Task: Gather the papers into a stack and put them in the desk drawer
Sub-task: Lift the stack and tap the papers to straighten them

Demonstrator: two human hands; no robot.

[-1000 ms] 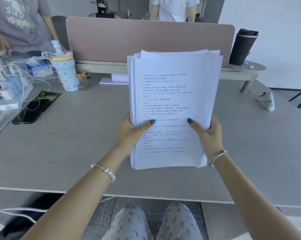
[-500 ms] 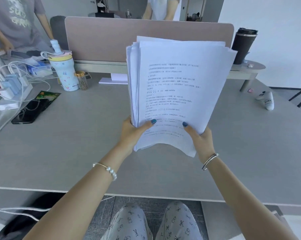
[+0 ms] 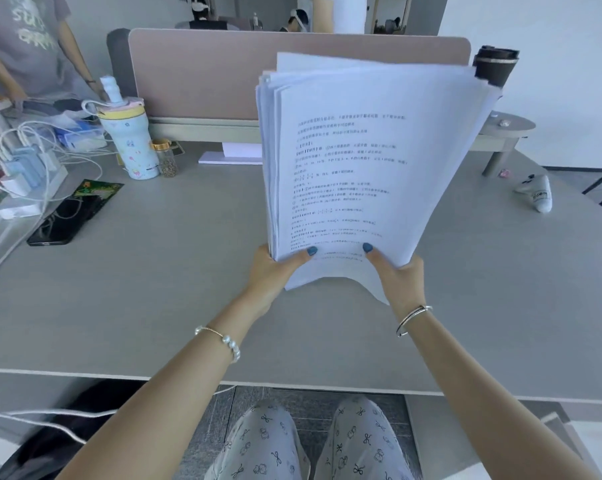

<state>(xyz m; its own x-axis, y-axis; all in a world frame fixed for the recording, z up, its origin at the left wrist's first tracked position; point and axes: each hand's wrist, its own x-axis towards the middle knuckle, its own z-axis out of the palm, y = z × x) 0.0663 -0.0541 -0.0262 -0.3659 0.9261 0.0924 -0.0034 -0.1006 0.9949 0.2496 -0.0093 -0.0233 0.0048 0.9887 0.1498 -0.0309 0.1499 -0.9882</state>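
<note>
A thick stack of white printed papers (image 3: 365, 161) is held upright above the grey desk (image 3: 154, 289), tilted a little to the right. My left hand (image 3: 275, 268) grips its lower left corner, thumb on the front sheet. My right hand (image 3: 399, 275) grips the lower right corner, also with the thumb in front. The sheets fan unevenly at the top and left edge, and the bottom edge curls toward me. No drawer is visible.
A pastel water bottle (image 3: 130, 140), a small jar (image 3: 166, 157), a black phone (image 3: 64, 220), chargers with white cables (image 3: 22, 164) sit at the left. A pink divider (image 3: 206, 77) lines the back, a black tumbler (image 3: 493, 64) and a white controller (image 3: 536, 194) are right. A person stands back left.
Both hands have lifted the stack higher and swung it to the right. Its bottom edge now curls more and the top leans rightward.
</note>
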